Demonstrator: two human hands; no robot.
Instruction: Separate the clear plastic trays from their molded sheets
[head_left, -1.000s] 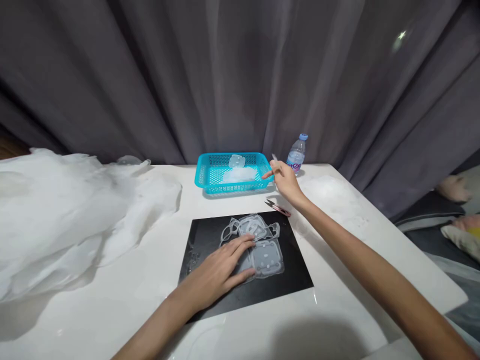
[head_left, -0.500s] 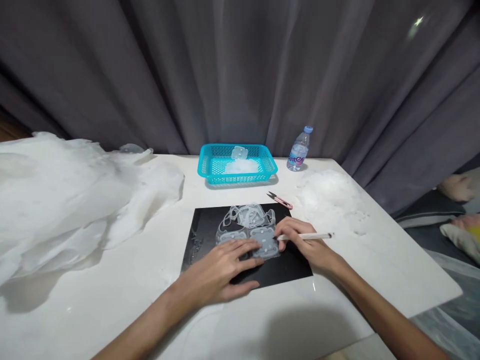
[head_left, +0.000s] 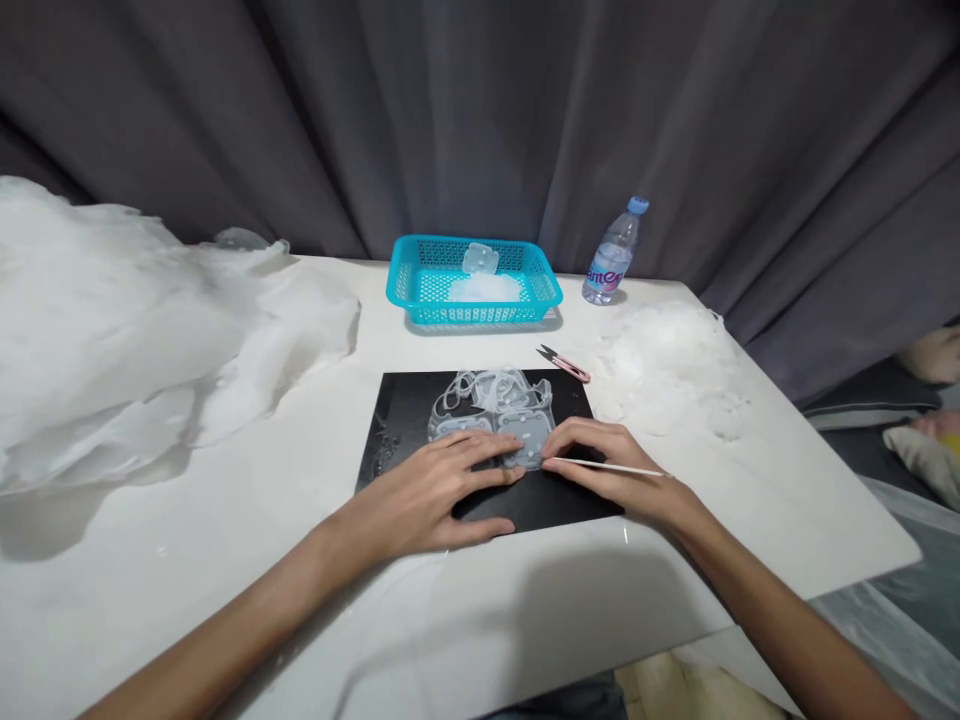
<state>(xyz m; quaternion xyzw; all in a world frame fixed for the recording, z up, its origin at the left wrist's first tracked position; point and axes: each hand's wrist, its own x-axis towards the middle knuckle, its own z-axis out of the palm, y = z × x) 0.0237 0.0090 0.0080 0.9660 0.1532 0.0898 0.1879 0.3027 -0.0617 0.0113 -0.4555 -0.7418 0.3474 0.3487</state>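
Note:
My left hand [head_left: 442, 482] lies flat with fingers spread, its fingertips pressing on a translucent plastic sheet [head_left: 525, 432] with rounded-square shapes and small dots. That sheet rests on a black mat [head_left: 562, 508]. Cut strips of clear plastic [head_left: 499, 388] curl over its far part. In my right hand [head_left: 611, 465] is a slim white pen-like tool [head_left: 615, 467], pinched at the sheet's right edge; its tip is hidden by the fingers. Pink-handled thread snips [head_left: 566, 364] lie just beyond the mat's far right side.
A turquoise basket [head_left: 474, 312] holding translucent pieces stands at the back. Right of it is a water bottle [head_left: 611, 255]. White translucent scraps [head_left: 667, 365] are heaped at the right, and a large pile of white film [head_left: 150, 330] covers the left. A dark curtain [head_left: 465, 120] hangs behind.
The view has tipped down slightly. My right hand has moved toward the near right edge of the sheet, and the tool now lies lower against the hand. My left hand still presses the sheet.

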